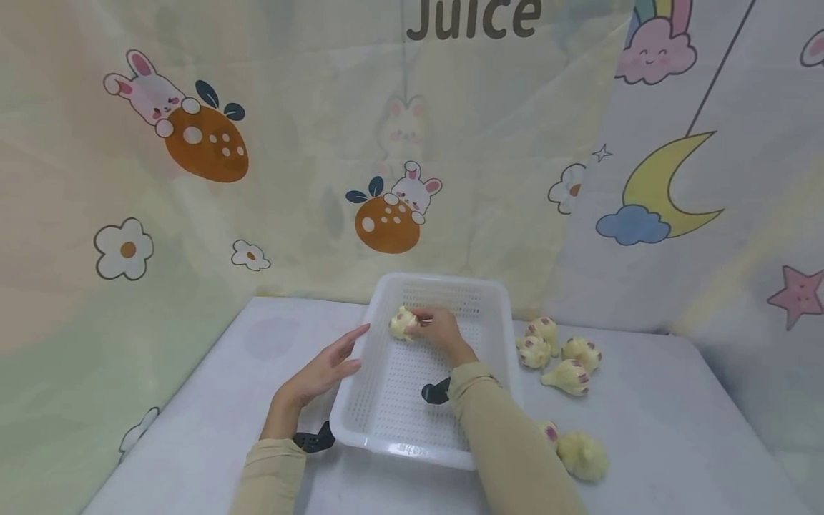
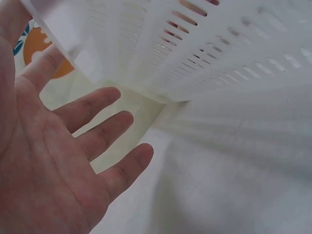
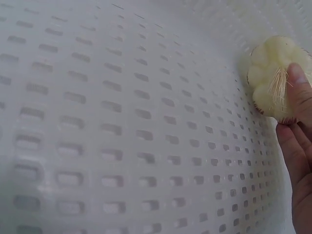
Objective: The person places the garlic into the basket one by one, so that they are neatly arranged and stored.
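A white perforated plastic basket (image 1: 393, 400) stands on the table, its upper end toward the backdrop. Inside it, near the far left corner, my right hand (image 1: 443, 330) pinches a pale garlic bulb (image 1: 402, 324) with purple patches. In the right wrist view, thumb and fingers grip the garlic bulb (image 3: 264, 63) around its root tuft, close to the basket wall. My left hand (image 1: 325, 368) lies along the basket's left side, fingers extended, fingertips right at the rim. The left wrist view shows the left palm (image 2: 48, 161) with its fingers spread beside the slotted wall (image 2: 214, 39).
To the basket's right lies a group of several garlic bulbs (image 1: 566, 377). Nearer the front sits another garlic bulb (image 1: 582, 456), with one more partly hidden by the right sleeve (image 1: 508, 436). A printed cloth backdrop (image 1: 296, 214) rises behind the white table (image 1: 650, 415).
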Demonstrator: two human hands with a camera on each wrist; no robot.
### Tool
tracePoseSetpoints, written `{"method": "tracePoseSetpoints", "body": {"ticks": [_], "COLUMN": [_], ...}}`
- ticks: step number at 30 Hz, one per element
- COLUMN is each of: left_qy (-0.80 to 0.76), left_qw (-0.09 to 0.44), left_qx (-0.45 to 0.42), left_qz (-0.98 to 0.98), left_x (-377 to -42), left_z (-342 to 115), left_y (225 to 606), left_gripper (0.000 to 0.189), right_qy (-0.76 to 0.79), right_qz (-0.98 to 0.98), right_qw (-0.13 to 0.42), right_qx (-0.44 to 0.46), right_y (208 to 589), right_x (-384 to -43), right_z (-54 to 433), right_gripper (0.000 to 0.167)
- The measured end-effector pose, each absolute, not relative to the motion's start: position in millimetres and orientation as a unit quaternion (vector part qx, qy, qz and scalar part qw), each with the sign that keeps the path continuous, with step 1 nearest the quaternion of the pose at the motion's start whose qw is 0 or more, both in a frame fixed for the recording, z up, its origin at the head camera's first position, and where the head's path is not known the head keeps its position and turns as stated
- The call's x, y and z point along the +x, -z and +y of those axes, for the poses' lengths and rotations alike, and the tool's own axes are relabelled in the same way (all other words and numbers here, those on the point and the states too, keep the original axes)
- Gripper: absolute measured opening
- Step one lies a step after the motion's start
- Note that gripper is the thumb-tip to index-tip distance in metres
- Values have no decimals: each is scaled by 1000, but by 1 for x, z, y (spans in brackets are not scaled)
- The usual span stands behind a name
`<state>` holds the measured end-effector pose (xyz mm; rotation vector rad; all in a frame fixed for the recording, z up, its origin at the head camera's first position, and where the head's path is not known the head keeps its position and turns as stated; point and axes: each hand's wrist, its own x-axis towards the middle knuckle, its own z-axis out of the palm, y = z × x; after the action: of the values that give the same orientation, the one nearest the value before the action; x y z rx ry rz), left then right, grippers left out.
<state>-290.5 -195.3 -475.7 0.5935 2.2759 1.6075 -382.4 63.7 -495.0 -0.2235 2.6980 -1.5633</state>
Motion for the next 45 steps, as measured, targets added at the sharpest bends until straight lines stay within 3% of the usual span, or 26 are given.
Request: {"method": "tracePoseSetpoints", "body": {"ticks": [10,19,30,37,45], "left_qy": [-577,-579,-568,-568,-578], "left_qw": [162,167,163,159,155], "left_qx": [231,216,219,226,235], "left_qz": [766,768,777,775,766], "left_x": [-287,-289,-299,-304,-296], "left_z": [-180,-169,-184,-194,-199], "left_y": [481,494,489,477,477], "left_gripper": [63,61,63,63,62], "right_qy": [493,442,444,433,459], "right_qz": [868,896,891,891,852], "right_qw": [25,38,2,-52,-185], "right_qx": [-56,-38,-100,-127,-172], "right_y": [489,476,377,323,323], "right_x": [-366,-366,-350,-304,-240], "right_z": [79,91,100,126,182], "right_gripper": [46,59,61,61,53]}}
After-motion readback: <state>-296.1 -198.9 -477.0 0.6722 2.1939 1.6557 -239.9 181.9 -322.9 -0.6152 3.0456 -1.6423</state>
